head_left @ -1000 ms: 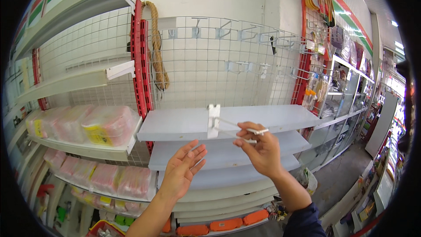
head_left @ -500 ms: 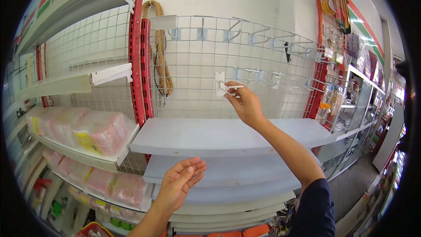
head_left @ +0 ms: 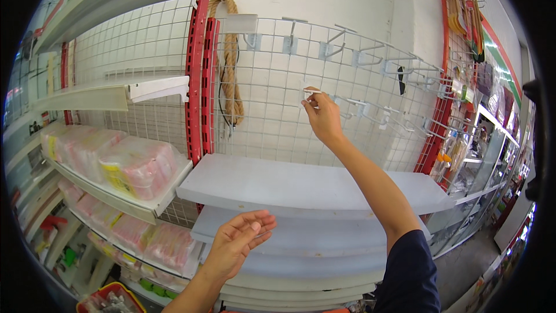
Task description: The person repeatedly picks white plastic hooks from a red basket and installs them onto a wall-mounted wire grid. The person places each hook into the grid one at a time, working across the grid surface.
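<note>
My right hand (head_left: 324, 120) is raised to the wire grid panel (head_left: 263, 90). Its fingers pinch a small white display hook (head_left: 313, 91), whose plate is mostly covered by them; whether it is hooked onto the wire I cannot tell. Just right of it, a lower row of hooks (head_left: 364, 110) sits on the grid at about the same height. Above runs an upper row of metal hooks with pale back plates (head_left: 291, 45). My left hand (head_left: 240, 242) hovers in front of the grey shelves (head_left: 307, 182), fingers apart, holding nothing.
Red slotted posts (head_left: 208, 87) flank the grid's left side, with a coiled rope (head_left: 230, 64) hanging behind. Plastic-wrapped packs (head_left: 139, 165) fill the left shelves. A red and yellow basket (head_left: 113, 298) stands low left. Brushes (head_left: 463, 14) hang at far right.
My right hand has brought the hook up along the grid, level with the lower hook row. The whole view has shifted slightly. My left hand keeps its open pose.
</note>
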Demonstrator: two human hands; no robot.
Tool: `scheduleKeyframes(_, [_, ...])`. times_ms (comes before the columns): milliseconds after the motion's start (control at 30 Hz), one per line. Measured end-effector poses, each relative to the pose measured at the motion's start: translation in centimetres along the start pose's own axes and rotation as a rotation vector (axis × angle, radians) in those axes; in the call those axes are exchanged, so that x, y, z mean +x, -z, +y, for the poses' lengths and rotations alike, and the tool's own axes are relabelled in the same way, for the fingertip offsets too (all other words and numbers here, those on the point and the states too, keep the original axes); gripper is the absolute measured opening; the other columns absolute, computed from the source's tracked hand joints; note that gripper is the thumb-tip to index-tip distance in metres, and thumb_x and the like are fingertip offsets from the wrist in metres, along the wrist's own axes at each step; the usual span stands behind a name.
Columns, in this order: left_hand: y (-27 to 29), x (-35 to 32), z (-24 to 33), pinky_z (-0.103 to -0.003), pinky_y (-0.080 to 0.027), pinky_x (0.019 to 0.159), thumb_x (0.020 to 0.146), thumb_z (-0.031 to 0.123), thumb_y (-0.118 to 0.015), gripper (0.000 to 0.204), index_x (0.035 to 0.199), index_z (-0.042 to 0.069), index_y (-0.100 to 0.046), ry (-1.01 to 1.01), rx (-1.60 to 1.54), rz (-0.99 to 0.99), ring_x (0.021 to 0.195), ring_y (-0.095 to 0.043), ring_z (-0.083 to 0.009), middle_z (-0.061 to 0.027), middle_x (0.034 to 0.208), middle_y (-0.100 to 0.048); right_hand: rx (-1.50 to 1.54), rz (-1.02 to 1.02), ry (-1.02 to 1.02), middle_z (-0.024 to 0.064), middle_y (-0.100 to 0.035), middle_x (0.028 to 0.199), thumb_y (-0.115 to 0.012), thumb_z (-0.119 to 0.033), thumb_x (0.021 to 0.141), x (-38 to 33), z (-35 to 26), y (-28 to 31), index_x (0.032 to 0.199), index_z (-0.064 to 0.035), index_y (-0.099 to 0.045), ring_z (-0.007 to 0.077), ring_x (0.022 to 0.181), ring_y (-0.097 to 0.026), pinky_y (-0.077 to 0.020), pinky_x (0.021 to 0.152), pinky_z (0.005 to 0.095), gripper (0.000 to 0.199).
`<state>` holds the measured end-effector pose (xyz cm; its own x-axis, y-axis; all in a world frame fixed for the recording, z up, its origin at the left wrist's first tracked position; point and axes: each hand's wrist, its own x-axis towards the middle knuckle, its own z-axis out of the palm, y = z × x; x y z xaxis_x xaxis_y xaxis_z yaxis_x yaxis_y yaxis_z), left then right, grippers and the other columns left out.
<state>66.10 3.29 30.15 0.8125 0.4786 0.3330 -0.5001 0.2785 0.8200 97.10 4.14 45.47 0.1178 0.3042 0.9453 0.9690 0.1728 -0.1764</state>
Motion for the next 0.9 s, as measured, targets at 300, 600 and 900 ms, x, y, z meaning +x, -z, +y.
scheduleKeyframes(300, [0.6,0.6,-0.5,-0.038,-0.047,0.099,0.098,0.013,-0.052,0.030,0.124,-0.001,-0.055,0.014,-0.011,-0.006,0.117,-0.057,-0.0258,-0.0159,0.123,-0.059,-0.010,-0.108,-0.067,0.0097,-0.065,0.089,-0.066,-0.006,0.087,-1.6,0.6,-0.7,0.115,-0.0022,-0.059,0.0147,0.077,-0.064,-0.0553,0.068,0.0274,0.029])
scheduleKeyframes(600, [0.6,1.1,-1.2,-0.037,-0.047,0.100,0.097,0.015,-0.053,0.031,0.124,0.000,-0.055,0.036,-0.014,-0.021,0.117,-0.057,-0.0258,-0.0160,0.122,-0.059,0.037,-0.119,-0.038,0.0110,-0.067,0.094,-0.068,-0.009,0.087,-2.9,1.4,-1.0,0.116,-0.0049,-0.059,0.0170,0.082,-0.069,-0.0551,0.072,0.0261,0.031])
scheduleKeyframes(900, [0.2,1.2,-1.4,-0.038,-0.047,0.100,0.098,0.015,-0.052,0.031,0.124,-0.001,-0.054,0.047,-0.002,-0.022,0.117,-0.057,-0.0261,-0.0163,0.122,-0.059,0.027,-0.122,-0.089,0.0107,-0.070,0.091,-0.071,-0.011,0.085,-2.8,1.3,-0.8,0.116,-0.0063,-0.062,0.0160,0.083,-0.070,-0.0551,0.074,0.0255,0.033])
